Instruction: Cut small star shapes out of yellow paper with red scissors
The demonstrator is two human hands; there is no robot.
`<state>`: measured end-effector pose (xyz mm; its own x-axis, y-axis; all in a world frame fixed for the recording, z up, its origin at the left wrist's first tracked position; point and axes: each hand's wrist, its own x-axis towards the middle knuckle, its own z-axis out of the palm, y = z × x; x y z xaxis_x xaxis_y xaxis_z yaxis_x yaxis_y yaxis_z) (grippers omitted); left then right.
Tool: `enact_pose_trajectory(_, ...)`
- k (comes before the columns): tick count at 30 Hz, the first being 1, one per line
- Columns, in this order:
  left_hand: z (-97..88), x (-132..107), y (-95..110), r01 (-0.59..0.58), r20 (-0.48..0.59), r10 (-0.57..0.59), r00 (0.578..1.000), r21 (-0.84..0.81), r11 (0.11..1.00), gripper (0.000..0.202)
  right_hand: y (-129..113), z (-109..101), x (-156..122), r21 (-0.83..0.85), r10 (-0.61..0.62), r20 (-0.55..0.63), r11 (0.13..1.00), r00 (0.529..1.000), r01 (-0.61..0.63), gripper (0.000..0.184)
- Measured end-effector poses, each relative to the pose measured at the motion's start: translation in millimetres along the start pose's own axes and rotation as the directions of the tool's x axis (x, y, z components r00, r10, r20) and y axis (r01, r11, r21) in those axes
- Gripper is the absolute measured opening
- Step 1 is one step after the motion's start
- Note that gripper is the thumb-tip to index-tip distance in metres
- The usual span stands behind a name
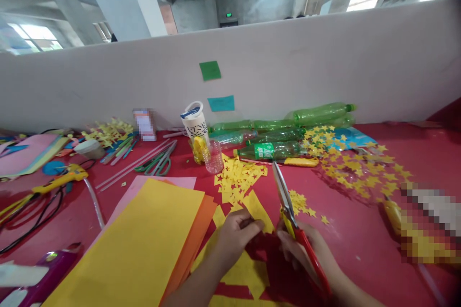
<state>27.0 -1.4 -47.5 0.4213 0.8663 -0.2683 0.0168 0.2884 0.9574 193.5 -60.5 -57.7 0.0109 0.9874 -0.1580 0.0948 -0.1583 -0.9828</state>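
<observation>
My left hand [232,237] has its fingers bent into a pinch at a strip of yellow paper [258,207]. A pair of scissors [286,196] with a red handle is in my right hand [308,249], its blades pointing away from me. Something small and yellow shows beside the scissors' pivot; I cannot tell what it is. Yellow paper offcuts [247,271] lie under and around my left hand. Beyond the scissors is a small pile of yellow paper stars [300,201]. Farther back lies a heap of star-punched scraps [237,180].
A stack of yellow sheets [144,244] covers the left front. Green plastic bottles [277,150], a cutter knife [298,162] and a white cup [194,124] stand or lie at the back. A glue gun [61,180] is at left, more stars [360,168] at right.
</observation>
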Motion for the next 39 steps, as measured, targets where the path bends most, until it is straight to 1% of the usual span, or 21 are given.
enact_pose_trajectory(2, 5.2, -1.9, -1.1, 0.002, 0.045, -0.002, 0.999, -0.007, 1.0, 0.021, -2.7, 1.6, -2.0, -0.003, 0.002, -0.025, 1.0, 1.0, -0.003, 0.033)
enact_pose_trajectory(4, 9.1, -3.7, -1.6, -0.026, 0.082, 0.028, 0.996, -0.03, 0.999, 0.02, -5.5, 2.5, -4.0, -0.021, -0.012, -0.029, 1.0, 1.0, 0.012, 0.032)
enact_pose_trajectory(7, 10.3, -5.5, -1.4, -0.085, 0.056, 0.086, 0.995, -0.011, 0.996, 0.016, -8.8, 2.5, -6.2, -0.05, -0.047, -0.037, 0.998, 0.998, 0.045, 0.029)
enact_pose_trajectory(9, 8.7, -6.1, -1.6, -0.087, 0.031, 0.087, 0.996, 0.001, 0.996, 0.016, -9.8, 1.6, -6.3, -0.058, -0.059, -0.042, 0.997, 0.997, 0.057, 0.026)
enact_pose_trajectory(10, 7.8, -6.4, -1.8, -0.077, 0.026, 0.078, 0.997, -0.004, 0.997, 0.015, -10.1, 0.8, -5.9, -0.059, -0.062, -0.042, 0.996, 0.997, 0.06, 0.025)
enact_pose_trajectory(12, 7.0, -7.8, -2.3, -0.035, 0.052, 0.036, 0.998, -0.017, 0.999, 0.015, -10.7, -0.9, -4.7, -0.059, -0.063, -0.04, 0.996, 0.997, 0.061, 0.023)
enact_pose_trajectory(15, 9.7, -12.7, -1.3, 0.063, 0.075, -0.064, 0.995, 0.01, 0.998, 0.022, -12.2, -3.4, -3.4, -0.049, -0.05, -0.043, 0.998, 0.998, 0.048, 0.024)
enact_pose_trajectory(18, 14.2, -18.3, 2.7, 0.149, 0.034, -0.149, 0.988, 0.015, 0.989, 0.024, -14.5, -4.2, -3.5, -0.026, -0.011, -0.055, 1.0, 0.998, 0.01, 0.023)
enact_pose_trajectory(21, 14.1, -19.1, 6.0, 0.166, 0.011, -0.167, 0.986, 0.031, 0.986, 0.025, -18.4, -5.1, -3.3, 0.001, 0.03, -0.049, 1.0, 0.998, -0.03, 0.024)
enact_pose_trajectory(23, 10.8, -16.3, 7.3, 0.145, 0.0, -0.145, 0.989, 0.043, 0.989, 0.026, -23.5, -7.5, -2.6, -0.025, 0.028, -0.037, 0.999, 0.999, -0.029, 0.025)
enact_pose_trajectory(25, 6.6, -12.4, 9.8, 0.083, -0.042, -0.081, 0.996, 0.035, 0.996, 0.028, -30.3, -12.4, -1.7, -0.091, 0.017, 0.004, 0.996, 1.0, -0.017, 0.027)
enact_pose_trajectory(28, 2.5, -7.9, 17.7, -0.075, -0.151, 0.061, 0.987, -0.091, 0.993, 0.027, -38.9, -23.8, -0.7, -0.292, 0.043, 0.078, 0.956, 0.996, -0.018, 0.036)
enact_pose_trajectory(30, 1.5, -7.1, 23.1, -0.149, -0.209, 0.114, 0.971, -0.156, 0.977, 0.025, -40.9, -32.5, -1.0, -0.453, -0.025, 0.062, 0.89, 0.998, 0.05, 0.037)
enact_pose_trajectory(32, 0.6, -7.8, 25.5, -0.194, -0.264, 0.142, 0.954, -0.182, 0.964, 0.024, -40.4, -39.8, -2.8, -0.56, -0.084, 0.06, 0.822, 0.995, 0.103, 0.037)
enact_pose_trajectory(33, -0.2, -8.3, 25.1, -0.208, -0.286, 0.15, 0.946, -0.185, 0.961, 0.024, -39.8, -42.5, -4.3, -0.588, -0.092, 0.073, 0.8, 0.993, 0.117, 0.037)
enact_pose_trajectory(36, -3.4, -9.3, 20.1, -0.221, -0.328, 0.145, 0.934, -0.21, 0.952, 0.021, -39.6, -45.5, -10.2, -0.611, -0.035, 0.154, 0.782, 0.988, 0.122, 0.038)
enact_pose_trajectory(39, -4.8, -10.1, 16.0, -0.227, -0.347, 0.128, 0.929, -0.263, 0.938, 0.02, -42.0, -42.0, -15.6, -0.62, 0.034, 0.222, 0.776, 0.975, 0.114, 0.042)
